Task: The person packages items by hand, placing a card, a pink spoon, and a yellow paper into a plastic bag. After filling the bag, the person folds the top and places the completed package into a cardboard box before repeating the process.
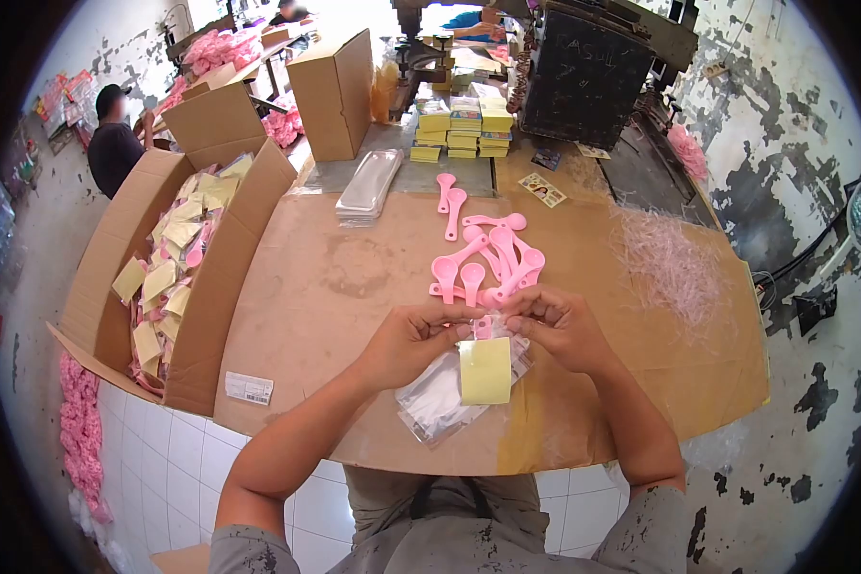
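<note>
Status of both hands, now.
Left hand: closed, fingertips pinching the clear plastic bag near its top.
Right hand: closed, pinching the other side of that bag.

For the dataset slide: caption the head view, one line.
Left hand and right hand pinch a clear plastic bag with a yellow card; pink measuring spoons lie beyond on brown cardboard.

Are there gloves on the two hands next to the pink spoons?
No, the left hand and the right hand are both bare, with skin showing beside the pink spoons.
</note>
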Tool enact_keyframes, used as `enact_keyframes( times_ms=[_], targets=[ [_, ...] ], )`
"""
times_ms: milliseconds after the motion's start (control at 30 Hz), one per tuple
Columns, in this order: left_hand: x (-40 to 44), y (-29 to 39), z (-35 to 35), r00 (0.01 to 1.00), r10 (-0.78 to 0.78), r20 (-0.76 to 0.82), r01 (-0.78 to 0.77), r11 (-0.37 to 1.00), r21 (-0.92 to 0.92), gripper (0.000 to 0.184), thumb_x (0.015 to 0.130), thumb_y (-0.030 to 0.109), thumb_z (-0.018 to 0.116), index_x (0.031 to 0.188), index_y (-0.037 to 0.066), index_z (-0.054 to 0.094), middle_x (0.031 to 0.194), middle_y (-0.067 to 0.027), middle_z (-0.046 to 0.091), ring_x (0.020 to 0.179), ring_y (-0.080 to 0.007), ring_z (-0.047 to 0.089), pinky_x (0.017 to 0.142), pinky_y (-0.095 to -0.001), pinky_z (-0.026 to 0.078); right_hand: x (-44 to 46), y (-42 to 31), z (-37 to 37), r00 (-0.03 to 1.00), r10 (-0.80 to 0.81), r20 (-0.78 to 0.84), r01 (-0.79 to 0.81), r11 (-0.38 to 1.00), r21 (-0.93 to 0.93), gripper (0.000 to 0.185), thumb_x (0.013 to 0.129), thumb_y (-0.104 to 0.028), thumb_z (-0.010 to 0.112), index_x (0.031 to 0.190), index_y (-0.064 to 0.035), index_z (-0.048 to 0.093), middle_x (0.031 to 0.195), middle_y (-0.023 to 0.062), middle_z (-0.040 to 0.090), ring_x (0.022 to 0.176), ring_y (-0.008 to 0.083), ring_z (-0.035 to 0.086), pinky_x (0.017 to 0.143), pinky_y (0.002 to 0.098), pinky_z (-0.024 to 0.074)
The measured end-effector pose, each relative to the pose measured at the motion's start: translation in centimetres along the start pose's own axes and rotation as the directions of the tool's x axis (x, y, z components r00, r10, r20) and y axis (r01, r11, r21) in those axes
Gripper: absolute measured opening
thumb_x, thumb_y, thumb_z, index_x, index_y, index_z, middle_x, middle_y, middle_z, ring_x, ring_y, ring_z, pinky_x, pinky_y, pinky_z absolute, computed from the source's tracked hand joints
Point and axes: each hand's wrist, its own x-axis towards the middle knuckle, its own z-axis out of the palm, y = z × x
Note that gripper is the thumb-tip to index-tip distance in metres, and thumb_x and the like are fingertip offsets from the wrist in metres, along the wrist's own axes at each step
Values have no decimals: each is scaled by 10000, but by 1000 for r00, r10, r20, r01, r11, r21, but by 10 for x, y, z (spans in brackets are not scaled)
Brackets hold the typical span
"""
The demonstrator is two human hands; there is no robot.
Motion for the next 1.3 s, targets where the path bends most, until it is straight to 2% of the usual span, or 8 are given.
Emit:
enact_keyframes(
  times_ms=[533,733,800,867,967,1067,1167,1300],
  targets=[
    [-2,17,10,979,161,-128,-184,963,-195,379,1018,88,649,1377,-1,568,1125,-73,711,1025,-129,684,907,-313,575,-1,-19,2,989,-2,148,0,1000,14,200,975,-25,686,1168,18,656,1001,45,712,908,102,670,815,265,536],
    [-8,26,-27,990,-53,131,50,999,21,323,981,127,722,1258,10,606,1077,-67,715,1017,-143,689,802,-287,572,1,-43,-6,989,-38,141,39,999,-8,219,980,-86,688,1184,-8,679,1083,65,711,983,143,679,859,303,536],
    [-14,23,-49,949,230,-214,-214,972,95,358,1041,224,633,1330,19,584,1176,-59,689,1047,-123,669,879,-315,565,-1,-50,-25,996,-51,74,76,915,-397,259,963,-132,710,1196,-20,686,1099,85,709,1032,176,677,892,345,537],
    [-15,45,-57,662,426,-617,-615,779,-122,460,1084,369,520,1396,31,522,1275,-76,657,1139,-170,656,980,-360,538,-11,-47,-49,999,-46,-1,34,744,-667,317,947,-163,732,1227,-26,677,1085,83,702,1031,195,671,907,361,530],
    [-15,83,-45,591,361,-722,-752,570,-331,528,1097,426,444,1457,40,453,1344,-101,623,1215,-211,629,1060,-394,497,-23,-39,-69,993,-50,-107,-57,591,-805,386,902,-210,778,1234,-37,681,1077,92,688,1051,226,660,912,374,517],
    [-1,22,-51,784,367,-501,-365,925,106,477,1037,412,594,1342,47,616,1321,-124,643,1108,-241,663,966,-391,517,-32,-22,-75,995,-3,-102,-84,547,-833,400,864,-230,815,1198,-41,702,1058,97,680,1031,235,658,892,362,509],
    [4,-2,-13,895,406,-185,-152,667,729,306,875,230,792,1118,53,736,1160,-120,662,991,-263,663,829,-380,519,-27,-12,-77,990,51,-129,-136,552,-823,340,848,-201,815,1116,-19,715,1047,119,668,1021,268,659,891,371,522],
    [7,-15,6,923,382,-53,-143,466,873,246,818,157,822,1019,44,738,1036,-139,646,949,-286,654,794,-375,519,-25,-16,-72,980,21,-199,-174,583,-794,270,829,-161,823,1030,-23,708,1015,86,673,945,222,666,854,353,518]
  ],
)
